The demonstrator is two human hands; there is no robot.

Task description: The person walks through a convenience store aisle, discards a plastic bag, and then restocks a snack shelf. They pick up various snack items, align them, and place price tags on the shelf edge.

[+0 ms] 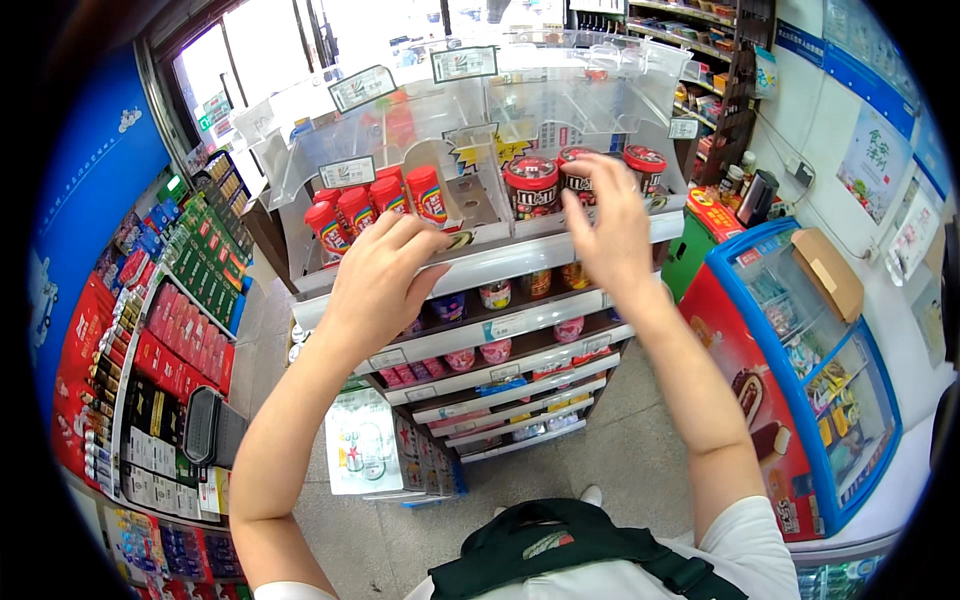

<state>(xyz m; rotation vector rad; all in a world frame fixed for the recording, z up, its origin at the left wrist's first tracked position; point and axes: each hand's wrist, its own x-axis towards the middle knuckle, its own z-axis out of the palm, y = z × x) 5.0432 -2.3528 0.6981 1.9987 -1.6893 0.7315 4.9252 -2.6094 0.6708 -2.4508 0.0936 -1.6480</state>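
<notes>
Standing jars [532, 190]: three, lids up, long axes vertical, top right of display stand [490, 265]
Red tubes [357, 212]: six visible, caps up, upright, top left
Left hand [385, 265]: thumb parted wide, near tubes
Right hand [612, 220]: spread at middle jar [573, 183], touch unclear

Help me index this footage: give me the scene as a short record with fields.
Setting: shop interior
In front: display rack
Top tier: clear plastic bins
Left bin: red tubes
Right bin: dark jars with red lids
Left hand: over the rack's front, by the red tubes; contact unclear
Right hand: raised before the jars, thumb and fingers apart; contact unclear
Lower shelves: smaller packaged goods
Far right: red and blue freezer
</notes>
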